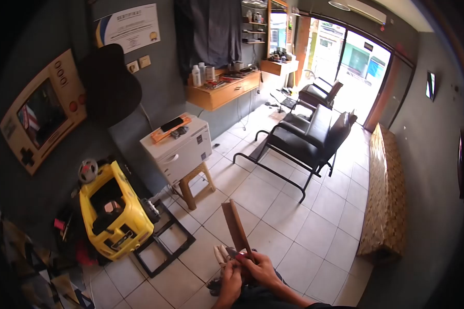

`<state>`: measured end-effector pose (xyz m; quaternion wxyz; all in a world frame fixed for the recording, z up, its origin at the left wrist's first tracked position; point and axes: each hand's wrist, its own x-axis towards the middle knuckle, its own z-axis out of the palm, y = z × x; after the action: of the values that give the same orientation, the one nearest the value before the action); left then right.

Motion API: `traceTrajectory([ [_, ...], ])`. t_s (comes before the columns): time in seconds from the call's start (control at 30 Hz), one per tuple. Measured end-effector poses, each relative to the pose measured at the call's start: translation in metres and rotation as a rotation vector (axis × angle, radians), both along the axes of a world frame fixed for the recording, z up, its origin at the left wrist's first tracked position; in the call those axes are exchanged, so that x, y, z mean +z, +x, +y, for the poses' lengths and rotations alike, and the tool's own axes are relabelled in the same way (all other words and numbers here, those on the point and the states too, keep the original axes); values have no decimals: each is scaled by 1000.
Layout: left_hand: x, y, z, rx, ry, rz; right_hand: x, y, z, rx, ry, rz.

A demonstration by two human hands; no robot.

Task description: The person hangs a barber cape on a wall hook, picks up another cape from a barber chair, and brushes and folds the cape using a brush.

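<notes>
A long, narrow brown strip, with a raised edge along its length, slants up and away from my hands. Its lower end is at my right hand, whose fingers are closed round it. My left hand is closed close beside the right, fingertips pinched together; what they grip is hidden. Between the hands and against the strip shows a small dark-grey and red piece, too small to name. Beneath the hands, pale shapes and dark cloth are partly covered.
A yellow toy car and black metal frame stand left on the tiled floor. Behind them a white cabinet rests on a stool. Black reclining chairs stand ahead; a woven-pattern bench lines the right wall.
</notes>
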<state>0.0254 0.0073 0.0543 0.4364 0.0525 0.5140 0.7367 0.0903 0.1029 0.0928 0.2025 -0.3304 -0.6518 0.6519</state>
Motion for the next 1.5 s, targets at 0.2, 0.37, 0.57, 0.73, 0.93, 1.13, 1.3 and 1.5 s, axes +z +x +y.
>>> traceTrajectory([
  [0.2, 19, -27, 48, 60, 123, -209, 13, -35, 36, -145, 393, 6],
  [0.37, 33, -60, 75, 158, 90, -61, 27, -82, 72, -131, 524, 145],
  [0.57, 48, -96, 123, 209, 28, -74, 16, -117, 121, -86, 571, 239],
  [0.73, 48, -120, 172, 154, 119, -138, 15, -117, 156, -69, 699, 186],
  [0.93, 32, -136, 209, 32, 87, -246, 13, -120, 189, -63, 706, 188],
  [1.13, 25, -169, 217, -171, 55, -305, 9, -130, 199, -49, 771, 332],
  [1.3, 30, -189, 230, -268, 10, -484, 8, -126, 207, 80, 834, 283],
  [1.5, 26, -179, 241, -127, 143, -60, -17, -126, 199, -170, 635, 334],
])
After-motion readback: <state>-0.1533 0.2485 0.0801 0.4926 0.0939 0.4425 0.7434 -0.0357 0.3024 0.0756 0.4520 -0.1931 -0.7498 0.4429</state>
